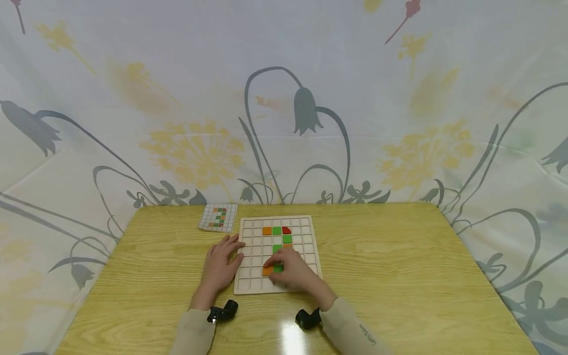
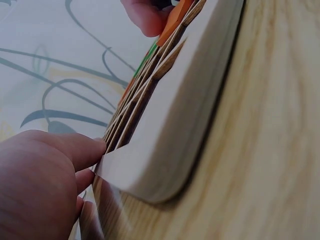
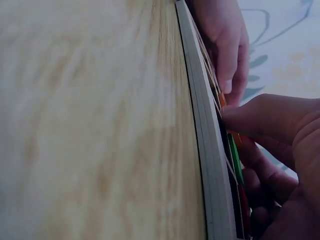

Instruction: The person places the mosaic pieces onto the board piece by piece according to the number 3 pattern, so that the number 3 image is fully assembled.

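A square wooden grid board (image 1: 306, 252) lies on the table with colored tiles in its cells. My right hand (image 1: 294, 270) is over its lower middle, thumb and index finger pinching an orange tile (image 1: 267, 271) at the left of the bottom row. In the left wrist view the orange tile (image 2: 175, 21) shows at the board's surface by the fingertips. A green tile (image 1: 278, 268) sits beside it, partly hidden by the fingers. My left hand (image 1: 219, 264) rests along the board's left edge, fingers extended and touching the rim. The right hand covers other cells.
Higher on the board are an orange tile (image 1: 267, 230), a green tile (image 1: 277, 230) and a rounded red tile (image 1: 286, 230), with more green and orange below. A pattern card (image 1: 217, 218) with a colored grid lies behind the left hand. A floral curtain (image 1: 364, 123) hangs behind the table.
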The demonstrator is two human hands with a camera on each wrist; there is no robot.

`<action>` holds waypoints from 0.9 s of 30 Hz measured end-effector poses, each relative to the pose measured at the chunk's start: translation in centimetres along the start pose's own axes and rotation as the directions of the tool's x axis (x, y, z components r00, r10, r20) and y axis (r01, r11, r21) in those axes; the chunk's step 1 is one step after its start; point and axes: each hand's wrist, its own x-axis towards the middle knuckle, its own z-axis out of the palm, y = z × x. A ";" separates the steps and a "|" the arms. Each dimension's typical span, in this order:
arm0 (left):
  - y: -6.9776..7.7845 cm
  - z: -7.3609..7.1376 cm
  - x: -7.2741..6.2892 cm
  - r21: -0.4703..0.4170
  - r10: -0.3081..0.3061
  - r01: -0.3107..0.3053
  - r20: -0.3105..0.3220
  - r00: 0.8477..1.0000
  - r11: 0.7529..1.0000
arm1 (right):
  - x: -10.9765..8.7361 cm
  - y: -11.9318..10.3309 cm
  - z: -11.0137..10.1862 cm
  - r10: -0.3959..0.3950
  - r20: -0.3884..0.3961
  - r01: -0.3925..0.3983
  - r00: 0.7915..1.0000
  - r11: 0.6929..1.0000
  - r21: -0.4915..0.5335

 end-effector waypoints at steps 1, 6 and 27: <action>0.0 0.0 0.0 0.000 -0.002 0.002 -0.001 1.000 1.000 | 0.0 0.0 0.1 0.006 0.003 -0.006 1.000 1.000 0.009; 0.1 -0.1 -0.1 -0.002 0.002 -0.002 -0.011 1.000 1.000 | 0.1 0.1 0.0 0.026 0.020 -0.026 0.999 1.000 0.017; 0.2 -0.1 -0.1 -0.009 0.003 -0.003 -0.004 1.000 1.000 | -0.1 -0.2 -0.6 0.016 0.048 -0.019 0.999 0.998 0.061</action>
